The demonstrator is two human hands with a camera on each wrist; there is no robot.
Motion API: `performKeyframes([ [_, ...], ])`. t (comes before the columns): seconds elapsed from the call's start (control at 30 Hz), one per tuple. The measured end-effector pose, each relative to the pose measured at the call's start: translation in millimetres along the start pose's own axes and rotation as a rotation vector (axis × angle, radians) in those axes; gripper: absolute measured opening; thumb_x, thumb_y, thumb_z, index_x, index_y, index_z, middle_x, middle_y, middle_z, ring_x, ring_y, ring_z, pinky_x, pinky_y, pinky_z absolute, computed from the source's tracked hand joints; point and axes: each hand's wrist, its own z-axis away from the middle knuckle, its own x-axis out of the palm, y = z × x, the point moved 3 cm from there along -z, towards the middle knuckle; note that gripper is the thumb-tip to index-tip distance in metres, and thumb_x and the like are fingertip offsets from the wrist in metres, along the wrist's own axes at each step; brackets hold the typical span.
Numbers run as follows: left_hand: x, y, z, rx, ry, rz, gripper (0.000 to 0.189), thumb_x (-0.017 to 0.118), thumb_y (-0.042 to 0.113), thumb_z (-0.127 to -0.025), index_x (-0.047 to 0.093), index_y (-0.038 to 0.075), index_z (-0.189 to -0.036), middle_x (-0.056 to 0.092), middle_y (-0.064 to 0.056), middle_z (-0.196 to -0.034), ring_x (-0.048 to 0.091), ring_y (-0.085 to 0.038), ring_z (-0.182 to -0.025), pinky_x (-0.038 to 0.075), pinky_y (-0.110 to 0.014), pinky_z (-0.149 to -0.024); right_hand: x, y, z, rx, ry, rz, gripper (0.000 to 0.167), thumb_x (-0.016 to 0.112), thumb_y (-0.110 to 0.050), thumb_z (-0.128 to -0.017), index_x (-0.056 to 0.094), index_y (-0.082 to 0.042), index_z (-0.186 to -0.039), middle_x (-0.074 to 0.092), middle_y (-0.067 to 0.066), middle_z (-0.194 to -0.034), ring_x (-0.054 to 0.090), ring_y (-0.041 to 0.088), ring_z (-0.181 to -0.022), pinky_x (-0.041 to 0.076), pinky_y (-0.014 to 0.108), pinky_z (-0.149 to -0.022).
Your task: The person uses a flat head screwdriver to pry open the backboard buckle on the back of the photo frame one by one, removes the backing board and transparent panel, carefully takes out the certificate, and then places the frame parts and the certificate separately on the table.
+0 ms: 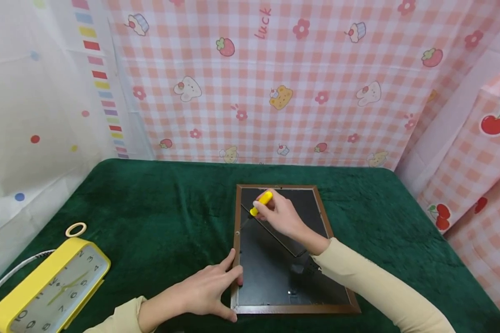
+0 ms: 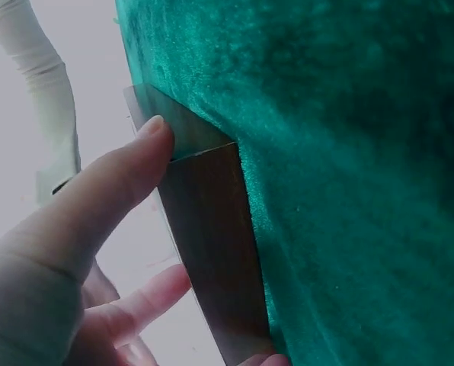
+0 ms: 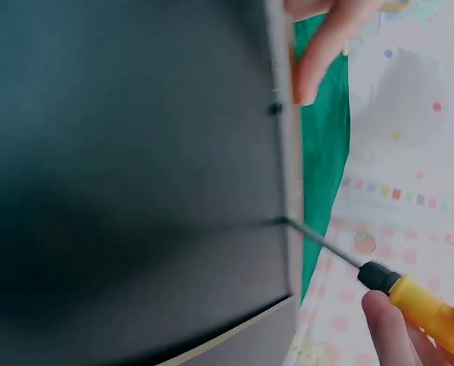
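Observation:
A picture frame (image 1: 296,309) with a brown rim and black backing board (image 1: 271,282) lies back side up on the green cloth. My right hand (image 1: 281,215) grips a screwdriver (image 3: 433,313) by its yellow handle. The shaft slants down, its tip right at the inner edge of the left rim in the right wrist view. At the near left corner, my left hand (image 1: 208,286) rests on the frame, fingers spread. Its thumb (image 2: 139,164) touches the corner, and other fingers lie against the side rim. A thin slanted line (image 1: 275,236) crosses the backing.
A yellow clock (image 1: 52,286) stands at the near left, with a pale ring (image 1: 76,230) behind it and a white cord (image 1: 16,270) beside it. Green cloth (image 1: 162,208) covers the table. Pink checked curtain (image 1: 250,134) hangs along the far side.

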Motion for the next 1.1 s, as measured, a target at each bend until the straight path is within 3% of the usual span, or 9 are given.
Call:
performKeyframes([
  [0.2, 1.5, -0.3, 3.1, -0.007, 0.036, -0.048, 0.046, 0.073, 0.047, -0.064, 0.045, 0.024, -0.093, 0.022, -0.032, -0.134, 0.04, -0.007, -0.052, 0.035, -0.02, -0.041, -17.1, -3.0, 21.4, 0.039, -0.005, -0.091, 0.024, 0.056, -0.018, -0.087, 0.05, 0.001, -0.101, 0.059, 0.014, -0.088, 0.06, 0.031, -0.08, 0.05, 0.032, -0.068],
  [0.3, 2.4, -0.7, 4.8, -0.002, 0.043, -0.055, 0.045, 0.072, 0.048, -0.065, 0.047, 0.024, -0.095, 0.033, -0.03, -0.13, 0.044, -0.006, -0.055, 0.035, -0.02, -0.043, -21.0, -6.9, 32.2, 0.065, -0.02, -0.137, 0.02, 0.057, -0.011, -0.087, 0.05, 0.002, -0.1, 0.058, 0.017, -0.09, 0.06, 0.033, -0.081, 0.05, 0.034, -0.069],
  [0.47, 3.9, -1.0, 5.2, -0.005, 0.045, -0.039, 0.044, 0.071, 0.047, -0.067, 0.048, 0.024, -0.097, 0.047, -0.023, -0.121, 0.05, -0.004, -0.065, 0.039, -0.019, -0.049, -16.6, 13.1, 42.1, 0.072, -0.114, -0.211, 0.026, 0.058, -0.013, -0.086, 0.052, 0.002, -0.106, 0.058, 0.013, -0.096, 0.06, 0.029, -0.084, 0.049, 0.031, -0.071],
  [0.67, 5.5, 0.0, 5.6, -0.016, 0.042, -0.044, 0.043, 0.07, 0.047, -0.068, 0.05, 0.024, -0.099, 0.056, -0.011, -0.112, 0.049, -0.002, -0.066, 0.041, -0.019, -0.055, -14.3, 31.3, 51.7, 0.086, -0.184, -0.298, 0.037, 0.058, -0.019, -0.086, 0.05, 0.008, -0.111, 0.058, 0.016, -0.099, 0.06, 0.027, -0.085, 0.048, 0.032, -0.073],
  [0.97, 7.3, 1.4, 6.9, -0.019, 0.058, -0.047, 0.041, 0.07, 0.045, -0.069, 0.052, 0.023, -0.099, 0.054, -0.015, -0.115, 0.047, -0.002, -0.059, 0.041, -0.018, -0.051, -10.4, 41.4, 64.2, 0.285, -0.092, -0.456, 0.044, 0.06, -0.023, -0.085, 0.048, 0.007, -0.114, 0.057, 0.017, -0.103, 0.06, 0.027, -0.089, 0.046, 0.033, -0.077],
  [1.1, 8.5, 1.5, 7.5, -0.012, 0.064, -0.049, 0.043, 0.07, 0.045, -0.069, 0.052, 0.022, -0.1, 0.052, -0.02, -0.116, 0.048, -0.002, -0.06, 0.041, -0.018, -0.051, -5.1, 41.8, 67.1, 0.327, -0.047, -0.494, 0.044, 0.062, -0.023, -0.083, 0.048, 0.007, -0.114, 0.057, 0.017, -0.102, 0.06, 0.028, -0.088, 0.046, 0.033, -0.077],
])
